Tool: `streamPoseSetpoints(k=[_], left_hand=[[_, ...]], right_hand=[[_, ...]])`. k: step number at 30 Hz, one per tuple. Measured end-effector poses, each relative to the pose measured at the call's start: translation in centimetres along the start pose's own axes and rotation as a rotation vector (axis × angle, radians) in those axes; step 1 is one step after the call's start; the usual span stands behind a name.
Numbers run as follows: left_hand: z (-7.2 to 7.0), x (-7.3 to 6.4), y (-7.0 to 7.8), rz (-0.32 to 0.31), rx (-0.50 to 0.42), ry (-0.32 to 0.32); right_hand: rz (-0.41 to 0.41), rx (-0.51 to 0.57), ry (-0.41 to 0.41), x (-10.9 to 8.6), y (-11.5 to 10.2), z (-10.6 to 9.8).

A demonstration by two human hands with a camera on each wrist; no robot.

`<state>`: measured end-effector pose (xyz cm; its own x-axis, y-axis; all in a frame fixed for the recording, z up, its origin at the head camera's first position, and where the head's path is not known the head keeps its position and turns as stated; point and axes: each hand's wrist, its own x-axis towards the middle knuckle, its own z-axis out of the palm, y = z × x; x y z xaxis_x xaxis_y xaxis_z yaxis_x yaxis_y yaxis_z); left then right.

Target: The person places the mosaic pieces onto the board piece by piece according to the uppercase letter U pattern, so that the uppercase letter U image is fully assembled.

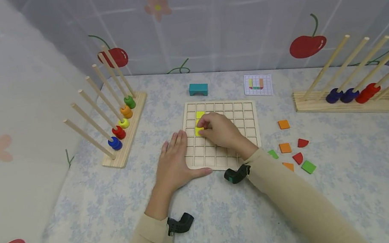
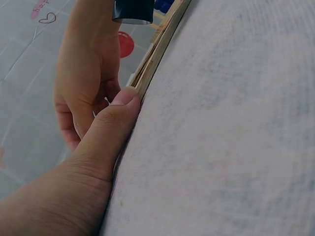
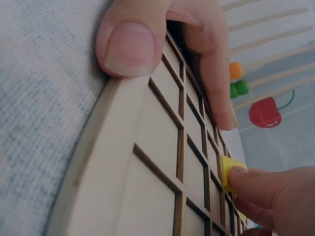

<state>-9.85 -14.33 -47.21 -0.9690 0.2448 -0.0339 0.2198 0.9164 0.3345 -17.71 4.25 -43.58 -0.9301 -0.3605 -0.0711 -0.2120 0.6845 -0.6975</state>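
Pinches a flat yellow square tile (image 1: 199, 132) with the right hand (image 1: 221, 132), in a narrow grip of thumb and fingertips, over the left part of a pale square wooden board (image 1: 250, 120) ruled into a grid. Reaches in from the near right, so as to have the tile ahead and to the left of the palm, right at the fingertips, rather than underneath the hand. Shows another patch of yellow tile (image 1: 199, 114) just beyond the pinching fingers, in the same column; forms, taken together, a short strip with its long axis pointing away from the person, roughly parallel to the board's left edge and about one column in from it. Hides the join behind the fingers; cannot tell whether touching or apart there, nor if fully seated in a cell or slightly raised. Spreads the left hand (image 1: 174, 160) wide and flat along the board's left edge, gripping no tile, with the thumb (image 3: 130, 49) on the near edge. Makes the right hand the nearer one, in contact with the yellow. Has, on the cloth-covered tabletop (image 1: 217, 230) beyond the board's right side, orange square tiles (image 1: 285, 148), green tiles (image 1: 308, 167) and red quarter-round tiles (image 1: 298, 158), well apart from the yellow.
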Motion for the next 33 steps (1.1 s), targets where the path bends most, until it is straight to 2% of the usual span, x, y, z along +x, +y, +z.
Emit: streamPoseSetpoints(k=[9,15,22,33], left_hand=[[0.1,0.1,-0.1,0.002,-0.001,0.006],[0.3,0.1,-0.1,0.002,0.002,0.010],[0.4,0.2,-0.1,-0.007,0.003,0.002],[0.3,0.1,-0.1,-0.011,-0.022,0.001]], right_hand=[[-0.037,-0.069,-0.006,-0.5,0.6,-0.1],[-0.084,-0.092,-0.024,-1.5,1.1,-0.6],[-0.079,-0.070,0.006,-4.0,1.7,-2.4],[0.019,-0.061,0.041,-8.6,4.9,-6.3]])
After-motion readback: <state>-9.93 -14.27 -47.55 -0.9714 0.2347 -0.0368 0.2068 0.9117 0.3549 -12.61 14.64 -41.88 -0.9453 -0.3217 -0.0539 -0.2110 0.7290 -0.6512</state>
